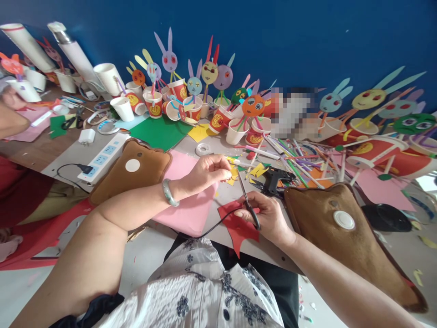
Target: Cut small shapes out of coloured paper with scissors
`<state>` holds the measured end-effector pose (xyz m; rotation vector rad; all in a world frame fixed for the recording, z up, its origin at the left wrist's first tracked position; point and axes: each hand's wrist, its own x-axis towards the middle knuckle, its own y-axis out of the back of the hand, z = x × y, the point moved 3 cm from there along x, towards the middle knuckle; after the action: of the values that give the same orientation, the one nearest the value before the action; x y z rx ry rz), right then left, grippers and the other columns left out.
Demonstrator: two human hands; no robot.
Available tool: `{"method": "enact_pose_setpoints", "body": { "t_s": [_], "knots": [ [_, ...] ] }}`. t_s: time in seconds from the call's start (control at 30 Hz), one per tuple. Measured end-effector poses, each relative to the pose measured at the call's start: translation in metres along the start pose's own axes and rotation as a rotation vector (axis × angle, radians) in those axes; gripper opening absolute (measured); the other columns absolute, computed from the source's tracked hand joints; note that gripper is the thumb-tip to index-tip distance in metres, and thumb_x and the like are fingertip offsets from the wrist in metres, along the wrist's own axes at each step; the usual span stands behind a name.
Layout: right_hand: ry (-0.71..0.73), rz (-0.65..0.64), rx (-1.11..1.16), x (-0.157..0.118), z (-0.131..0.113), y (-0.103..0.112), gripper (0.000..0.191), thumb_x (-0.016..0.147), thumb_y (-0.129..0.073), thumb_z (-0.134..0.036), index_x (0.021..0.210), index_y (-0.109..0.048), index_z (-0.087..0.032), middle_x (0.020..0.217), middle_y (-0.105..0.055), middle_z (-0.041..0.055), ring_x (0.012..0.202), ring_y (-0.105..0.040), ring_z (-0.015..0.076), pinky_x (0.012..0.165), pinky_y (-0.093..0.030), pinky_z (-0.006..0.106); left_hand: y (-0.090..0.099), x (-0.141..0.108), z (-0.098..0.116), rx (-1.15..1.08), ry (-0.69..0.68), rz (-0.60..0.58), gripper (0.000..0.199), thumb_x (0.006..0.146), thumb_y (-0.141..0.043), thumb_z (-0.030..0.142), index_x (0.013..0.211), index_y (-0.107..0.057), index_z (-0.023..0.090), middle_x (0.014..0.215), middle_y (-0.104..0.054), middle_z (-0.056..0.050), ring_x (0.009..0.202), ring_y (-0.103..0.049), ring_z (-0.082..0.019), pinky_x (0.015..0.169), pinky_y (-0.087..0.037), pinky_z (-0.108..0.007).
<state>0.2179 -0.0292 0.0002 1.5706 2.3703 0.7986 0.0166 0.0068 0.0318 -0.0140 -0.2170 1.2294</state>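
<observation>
My left hand [210, 174] is raised over the table, thumb and fingertips pinched together; what they hold, if anything, is too small to name. To its right, my right hand [264, 216] grips a pair of scissors [248, 205], blades pointing up and away, near the left fingertips. Under the scissors lies a red paper sheet [235, 228] with cut, curved edges. A pink sheet [191, 200] lies beneath my left wrist. Small yellow paper pieces [258, 170] and a black glue gun [275, 181] are just beyond my hands.
Paper cups with rabbit figures [194, 89] line the blue wall. Brown plush pouches [344, 237] lie on both sides. A white power strip [104, 157], green paper [160, 132] and scattered colored sticks [300, 159] are on the table. Another person's arm [12, 119] shows at far left.
</observation>
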Motion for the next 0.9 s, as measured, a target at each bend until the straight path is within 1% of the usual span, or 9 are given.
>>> {"method": "enact_pose_setpoints", "body": {
  "t_s": [0.3, 0.37, 0.43, 0.5, 0.57, 0.63, 0.7, 0.8, 0.9],
  "knots": [
    [-0.022, 0.006, 0.020, 0.000, 0.005, -0.001, 0.046, 0.076, -0.076, -0.064, 0.080, -0.065, -0.019, 0.054, -0.066, 0.0004, 0.048, -0.053, 0.0132, 0.046, -0.043, 0.024, 0.002, 0.002, -0.002, -0.045, 0.039, -0.027, 0.011, 0.080, -0.060, 0.026, 0.074, -0.055, 0.017, 0.067, -0.059, 0.001, 0.063, -0.056, -0.010, 0.064, -0.049, -0.026],
    [-0.029, 0.042, 0.021, 0.000, 0.005, 0.001, 0.045, 0.077, -0.076, -0.063, 0.082, -0.066, -0.020, 0.057, -0.068, 0.0016, 0.049, -0.056, 0.0146, 0.047, -0.044, 0.025, 0.005, 0.004, 0.000, 0.088, -0.004, -0.056, 0.011, 0.083, -0.057, 0.027, 0.076, -0.055, 0.019, 0.070, -0.061, -0.001, 0.067, -0.059, -0.013, 0.069, -0.051, -0.030],
    [-0.031, 0.098, 0.012, 0.000, 0.006, 0.004, 0.044, 0.076, -0.077, -0.062, 0.083, -0.066, -0.020, 0.061, -0.071, 0.0027, 0.052, -0.060, 0.0163, 0.050, -0.047, 0.026, 0.008, 0.004, 0.005, 0.299, -0.095, -0.064, 0.011, 0.082, -0.060, 0.025, 0.073, -0.056, 0.020, 0.076, -0.064, -0.004, 0.081, -0.063, -0.018, 0.082, -0.051, -0.038],
    [-0.023, 0.164, -0.006, 0.000, 0.007, 0.007, 0.042, 0.076, -0.078, -0.060, 0.084, -0.067, -0.021, 0.063, -0.072, 0.0029, 0.054, -0.064, 0.0174, 0.053, -0.050, 0.027, 0.010, 0.005, 0.010, 0.518, -0.216, -0.028, 0.013, 0.079, -0.064, 0.020, 0.069, -0.057, 0.020, 0.089, -0.068, -0.006, 0.104, -0.062, -0.024, 0.101, -0.044, -0.046],
    [-0.013, 0.226, -0.018, -0.001, 0.009, 0.008, 0.039, 0.076, -0.079, -0.058, 0.085, -0.068, -0.021, 0.064, -0.071, 0.0023, 0.056, -0.066, 0.0183, 0.056, -0.052, 0.028, 0.011, 0.005, 0.011, 0.648, -0.291, 0.001, 0.014, 0.078, -0.067, 0.017, 0.067, -0.058, 0.020, 0.098, -0.069, -0.007, 0.115, -0.058, -0.027, 0.109, -0.037, -0.049],
    [-0.011, 0.276, -0.006, -0.001, 0.012, 0.008, 0.037, 0.077, -0.079, -0.056, 0.088, -0.068, -0.022, 0.064, -0.071, 0.0020, 0.057, -0.068, 0.0191, 0.056, -0.053, 0.028, 0.010, 0.006, 0.007, 0.648, -0.272, -0.049, 0.011, 0.080, -0.066, 0.018, 0.071, -0.062, 0.019, 0.095, -0.070, -0.006, 0.103, -0.062, -0.023, 0.102, -0.044, -0.044],
    [-0.013, 0.305, 0.016, -0.002, 0.015, 0.007, 0.035, 0.078, -0.080, -0.052, 0.090, -0.066, -0.023, 0.066, -0.073, 0.0023, 0.060, -0.070, 0.0201, 0.059, -0.055, 0.030, 0.007, 0.008, -0.002, 0.507, -0.139, -0.160, 0.008, 0.084, -0.065, 0.020, 0.076, -0.065, 0.017, 0.086, -0.070, -0.006, 0.085, -0.064, -0.017, 0.086, -0.051, -0.035],
    [-0.015, 0.291, 0.070, -0.002, 0.015, 0.004, 0.032, 0.080, -0.080, -0.046, 0.096, -0.064, -0.023, 0.075, -0.077, 0.0040, 0.069, -0.074, 0.0224, 0.068, -0.059, 0.033, 0.001, 0.008, -0.014, 0.410, 0.002, -0.253, 0.009, 0.083, -0.067, 0.021, 0.079, -0.069, 0.014, 0.080, -0.071, -0.005, 0.076, -0.064, -0.014, 0.071, -0.050, -0.026],
    [-0.007, 0.259, 0.114, -0.002, 0.012, 0.002, 0.032, 0.080, -0.080, -0.042, 0.100, -0.063, -0.024, 0.080, -0.079, 0.0051, 0.073, -0.076, 0.0230, 0.072, -0.061, 0.035, -0.005, 0.005, -0.020, 0.449, -0.014, -0.265, 0.004, 0.078, -0.070, 0.016, 0.075, -0.070, 0.014, 0.076, -0.071, -0.004, 0.071, -0.063, -0.013, 0.065, -0.047, -0.023]
  ]
}}
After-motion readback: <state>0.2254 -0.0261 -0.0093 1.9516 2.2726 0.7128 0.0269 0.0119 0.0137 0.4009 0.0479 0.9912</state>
